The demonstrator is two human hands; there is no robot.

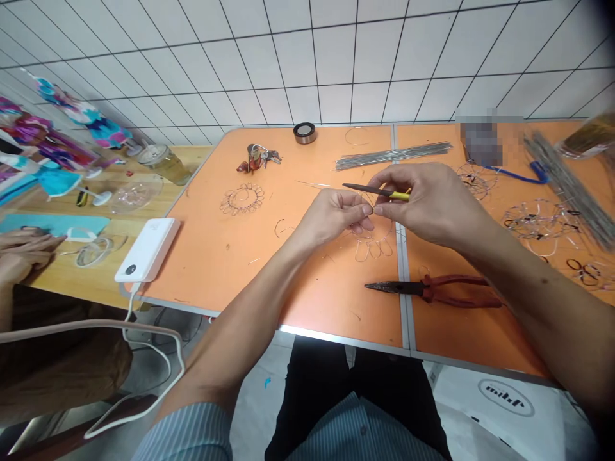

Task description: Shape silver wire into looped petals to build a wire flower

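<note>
My left hand (339, 214) and my right hand (423, 202) meet above the orange table, fingertips almost touching. Between them they pinch thin wire, part of a looped, petal-shaped wire piece (373, 248) that hangs just below the fingers. A slim dark tool with a yellow handle (400, 196), perhaps a small file, is also held in my right hand, pointing left. Red-handled long-nose pliers (427, 289) lie closer to me. At the left rests a finished-looking ring of wire loops (242, 199). My fingers hide the exact pinch point.
Straight wire bundles (394, 155) lie at the back, near a tape roll (304, 132) and keys (259, 158). Tangled wire pieces (541, 219) are at right. A white power bank (148, 250) with its cable sits at the left edge. A co-worker's hands (29, 253) rest on the wooden table.
</note>
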